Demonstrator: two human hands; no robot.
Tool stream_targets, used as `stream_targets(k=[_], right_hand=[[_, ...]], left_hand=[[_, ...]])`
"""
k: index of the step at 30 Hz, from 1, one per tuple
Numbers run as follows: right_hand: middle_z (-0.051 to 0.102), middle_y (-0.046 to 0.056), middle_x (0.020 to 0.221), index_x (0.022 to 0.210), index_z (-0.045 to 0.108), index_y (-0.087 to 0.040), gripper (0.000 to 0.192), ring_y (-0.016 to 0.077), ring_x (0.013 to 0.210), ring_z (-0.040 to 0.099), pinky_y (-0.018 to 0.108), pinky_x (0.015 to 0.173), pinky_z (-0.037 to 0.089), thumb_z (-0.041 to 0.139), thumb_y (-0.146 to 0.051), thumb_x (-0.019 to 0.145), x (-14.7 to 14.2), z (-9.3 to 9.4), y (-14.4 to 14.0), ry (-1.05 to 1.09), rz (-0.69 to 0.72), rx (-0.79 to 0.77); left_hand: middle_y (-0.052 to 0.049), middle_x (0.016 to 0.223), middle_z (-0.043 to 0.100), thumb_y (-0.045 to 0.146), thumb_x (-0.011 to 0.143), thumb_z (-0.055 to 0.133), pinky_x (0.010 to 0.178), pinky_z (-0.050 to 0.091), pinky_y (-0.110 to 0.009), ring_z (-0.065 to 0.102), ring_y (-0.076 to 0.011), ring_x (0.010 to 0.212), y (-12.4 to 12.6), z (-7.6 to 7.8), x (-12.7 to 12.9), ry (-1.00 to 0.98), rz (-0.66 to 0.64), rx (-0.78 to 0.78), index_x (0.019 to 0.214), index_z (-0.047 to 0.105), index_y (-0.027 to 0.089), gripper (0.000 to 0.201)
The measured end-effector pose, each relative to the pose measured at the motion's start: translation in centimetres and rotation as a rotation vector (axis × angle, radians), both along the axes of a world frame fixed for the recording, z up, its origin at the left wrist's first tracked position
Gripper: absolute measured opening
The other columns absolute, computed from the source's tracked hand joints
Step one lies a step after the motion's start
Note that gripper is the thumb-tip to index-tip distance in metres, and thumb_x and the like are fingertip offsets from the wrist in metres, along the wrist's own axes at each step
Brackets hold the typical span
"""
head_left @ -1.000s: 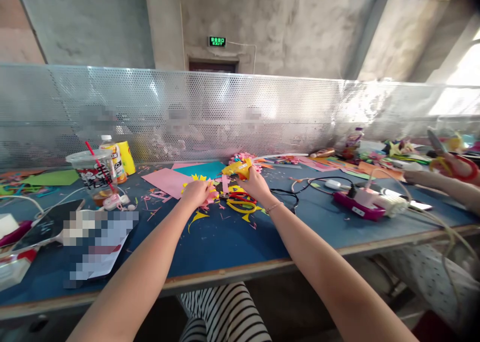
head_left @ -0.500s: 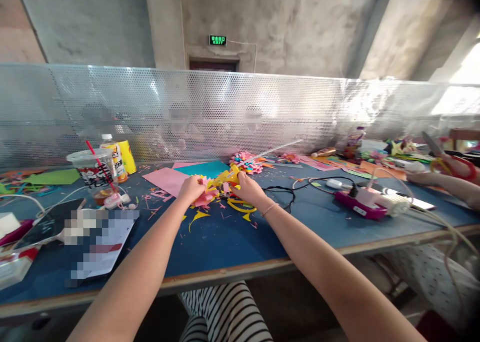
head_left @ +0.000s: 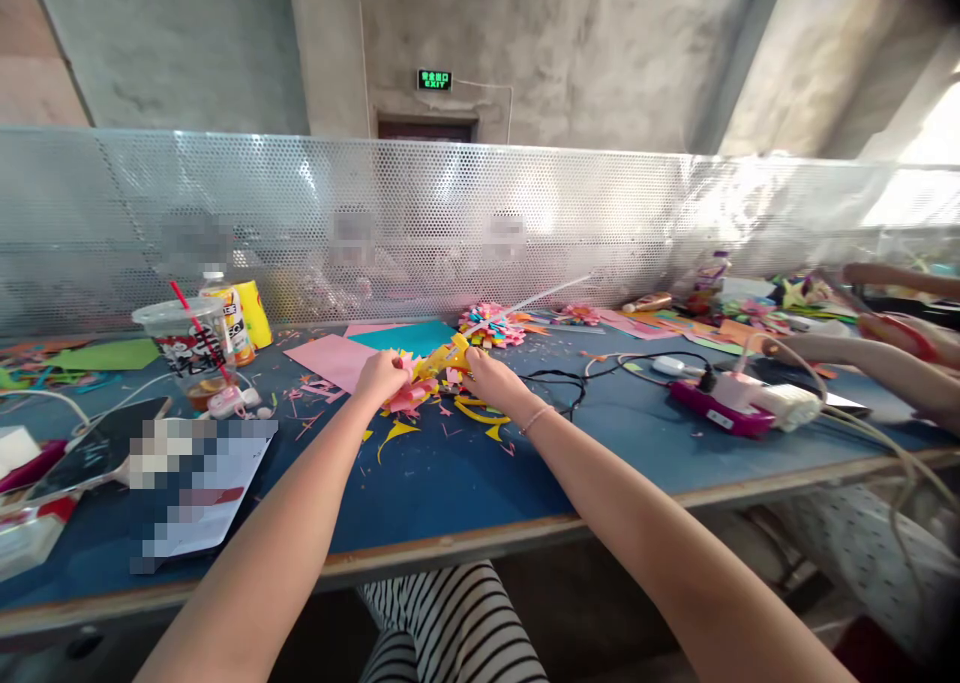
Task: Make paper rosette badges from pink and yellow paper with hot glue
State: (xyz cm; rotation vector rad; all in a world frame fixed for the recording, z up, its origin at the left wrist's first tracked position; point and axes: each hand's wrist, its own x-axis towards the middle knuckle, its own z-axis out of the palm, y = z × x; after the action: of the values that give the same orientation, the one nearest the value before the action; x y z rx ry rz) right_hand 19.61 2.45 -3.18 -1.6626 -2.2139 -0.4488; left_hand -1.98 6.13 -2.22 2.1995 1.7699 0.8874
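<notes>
On the long blue tabletop (head_left: 465, 493), the person's right hand (head_left: 491, 378) grips a yellow plastic glue gun (head_left: 450, 355), its nose at the ruffled pink-and-yellow paper flower (head_left: 412, 395) pinched in the left hand (head_left: 381, 375); whether they touch is unclear. Thin curved yellow paper scraps (head_left: 397, 429) lie just nearer the person.

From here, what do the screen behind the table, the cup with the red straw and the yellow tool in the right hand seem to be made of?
Screen: probably metal, silvery and perforated, with bright glints. Cup: likely thin, clear plastic; the drink shows through. Yellow tool: perhaps hard plastic, given its even colour; finish unclear at this size.
</notes>
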Motion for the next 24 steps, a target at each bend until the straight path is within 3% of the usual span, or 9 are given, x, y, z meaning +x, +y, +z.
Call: stream_targets(k=[8, 17, 24], right_hand=[[0.06, 0.013, 0.105, 0.106, 0.045, -0.013, 0.02, 0.0216, 0.089, 0.062, 0.028, 0.068, 0.043, 0.041, -0.022, 0.089, -0.2, 0.4, -0.3, 0.032, -0.022, -0.019], [0.062, 0.011, 0.1, 0.104, 0.048, -0.015, 0.021, 0.0203, 0.084, 0.063, 0.027, 0.066, 0.042, 0.041, -0.029, 0.09, 0.3, 1.0, -0.3, 0.043, 0.016, -0.079], [0.063, 0.012, 0.098, 0.105, 0.048, -0.014, 0.02, 0.0212, 0.085, 0.063, 0.027, 0.066, 0.042, 0.039, -0.022, 0.089, 0.5, 1.5, -0.6, 0.008, 0.001, -0.056]], left_hand=[[-0.004, 0.075, 0.066, 0.022, 0.067, 0.055, 0.058, 0.037, -0.024, 0.059, -0.017, 0.073, 0.2, -0.1, 0.1, 0.006, -0.009, 0.001, 0.064, 0.052, 0.02, 0.005], [-0.004, 0.077, 0.067, 0.02, 0.067, 0.053, 0.061, 0.039, -0.024, 0.06, -0.0175, 0.076, 0.5, -0.4, 0.0, 0.007, -0.013, 0.006, 0.067, 0.054, 0.02, 0.001], [-0.005, 0.079, 0.068, 0.023, 0.068, 0.055, 0.061, 0.039, -0.024, 0.061, -0.0185, 0.077, 0.4, -0.3, 0.0, 0.015, -0.015, 0.0, 0.068, 0.056, 0.02, 0.003]])
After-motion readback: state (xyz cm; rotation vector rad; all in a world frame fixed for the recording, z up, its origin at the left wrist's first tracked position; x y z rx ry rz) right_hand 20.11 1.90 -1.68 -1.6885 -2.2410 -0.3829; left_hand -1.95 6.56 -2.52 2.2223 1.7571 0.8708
